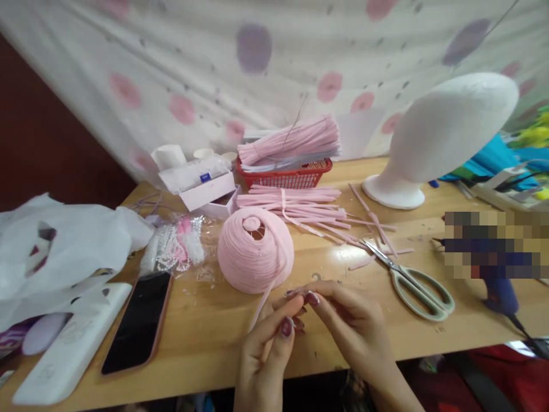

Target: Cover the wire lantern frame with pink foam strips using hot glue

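Left fingers (278, 318) against right fingers (343, 294) — pink ribbon ball (249, 263) just beyond.

On the counter (193, 343), the dome (253, 266) is flanked by a phone (139, 323) at left and scissors (397, 271) at right; behind it, a basket (295, 180) is placed.

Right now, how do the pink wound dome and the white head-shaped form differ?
The pink dome is ridged with winding and has an opening near its top, while the white form looks smooth and uncovered. The pink dome sits low and squat; the white form stands taller, on a neck and flared base. Both rest on the wooden table.
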The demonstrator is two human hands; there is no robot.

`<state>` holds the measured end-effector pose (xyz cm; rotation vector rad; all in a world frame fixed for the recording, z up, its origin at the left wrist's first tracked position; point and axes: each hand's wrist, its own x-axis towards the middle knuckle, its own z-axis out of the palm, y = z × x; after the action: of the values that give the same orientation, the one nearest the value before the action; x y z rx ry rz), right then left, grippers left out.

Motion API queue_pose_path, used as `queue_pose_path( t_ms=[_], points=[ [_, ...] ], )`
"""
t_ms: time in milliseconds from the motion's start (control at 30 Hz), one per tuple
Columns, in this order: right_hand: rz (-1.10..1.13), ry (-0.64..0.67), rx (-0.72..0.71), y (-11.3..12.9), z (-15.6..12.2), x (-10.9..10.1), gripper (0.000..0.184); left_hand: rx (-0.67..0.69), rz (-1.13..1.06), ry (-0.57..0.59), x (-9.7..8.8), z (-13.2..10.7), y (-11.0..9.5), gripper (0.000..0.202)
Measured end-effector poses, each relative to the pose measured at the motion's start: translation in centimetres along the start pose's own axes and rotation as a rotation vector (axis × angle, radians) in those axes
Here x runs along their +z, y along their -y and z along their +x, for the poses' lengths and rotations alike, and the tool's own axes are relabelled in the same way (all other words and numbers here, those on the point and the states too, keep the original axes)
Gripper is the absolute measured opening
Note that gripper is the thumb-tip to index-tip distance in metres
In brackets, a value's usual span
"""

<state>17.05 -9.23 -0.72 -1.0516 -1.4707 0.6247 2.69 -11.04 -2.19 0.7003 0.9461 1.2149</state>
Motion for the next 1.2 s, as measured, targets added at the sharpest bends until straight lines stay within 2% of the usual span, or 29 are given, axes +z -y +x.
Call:
queue_pose_path(
  t_ms=[167,400,600,800,933,1033,1133,1200],
  points=[
    [0.008,0.046,0.039,-0.4,-0.1,-0.2,0.021,-0.031,0.043,0.049,-0.6,0.2,0.6,0.029],
    [0.013,0.082,0.014,-0.6,0.7,0.0,0.021,-0.014,0.019,0.013,-1.0,0.5,0.4,0.023],
    [-0.004,0.053,-0.013,-0.3,1.8,0.1,0.023,-0.001,0.04,0.028,-0.4,1.2,-1.3,0.022],
    [-0.192,0.034,-0.225,0.7,3.9,0.2,0.025,0.076,0.14,0.01,1.0,1.9,-3.9,0.028],
    [-0.246,0.01,-0.265,0.9,4.8,0.3,0.027,0.073,0.228,0.069,0.6,1.9,-5.0,0.04],
    [-0.281,0.006,-0.252,0.9,5.1,0.3,0.027,0.055,0.346,0.226,-0.7,2.0,-5.0,0.062],
    [-0.296,0.007,-0.228,1.0,5.4,0.3,0.027,0.054,0.458,0.535,-2.0,2.7,-4.9,0.087],
    [-0.299,0.01,-0.222,1.0,5.6,0.3,0.024,0.032,0.473,0.685,-2.5,3.4,-5.0,0.097]
  ],
)
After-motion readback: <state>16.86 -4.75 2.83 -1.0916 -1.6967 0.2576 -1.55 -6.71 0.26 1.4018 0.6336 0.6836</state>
